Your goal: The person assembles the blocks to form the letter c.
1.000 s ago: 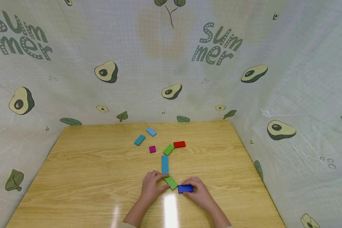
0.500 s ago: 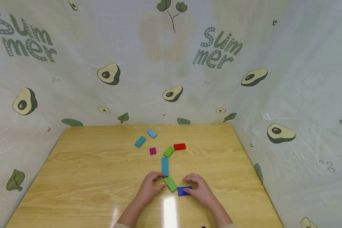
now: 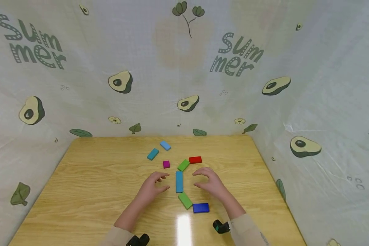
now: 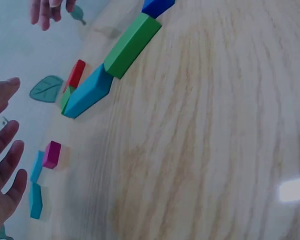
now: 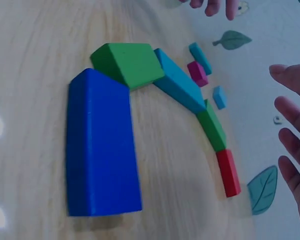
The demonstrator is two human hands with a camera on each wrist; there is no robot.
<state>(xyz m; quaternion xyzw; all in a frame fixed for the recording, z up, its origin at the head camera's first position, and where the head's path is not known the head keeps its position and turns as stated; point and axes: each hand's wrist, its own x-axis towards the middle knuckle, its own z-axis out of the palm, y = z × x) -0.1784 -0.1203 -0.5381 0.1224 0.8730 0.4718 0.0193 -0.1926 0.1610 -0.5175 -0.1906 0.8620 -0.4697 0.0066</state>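
Five blocks form a C-shaped curve on the wooden table: a red block, a green block, a long light-blue block, a second green block and a dark blue block. My left hand hovers left of the light-blue block, fingers apart and holding nothing. On that block's other side my right hand is also raised, its thumb and fingers spread. In the right wrist view the dark blue block lies nearest, its end meeting the green block.
Behind the left hand lie a small magenta cube, a teal block and a pale blue block. A printed cloth hangs along the table's back and sides. Black wrist cameras sit near both sleeves.
Both hands have let go of the lower blocks and moved up and forward, the left also outward. The green and dark blue blocks stay in line at the bottom of the curve.
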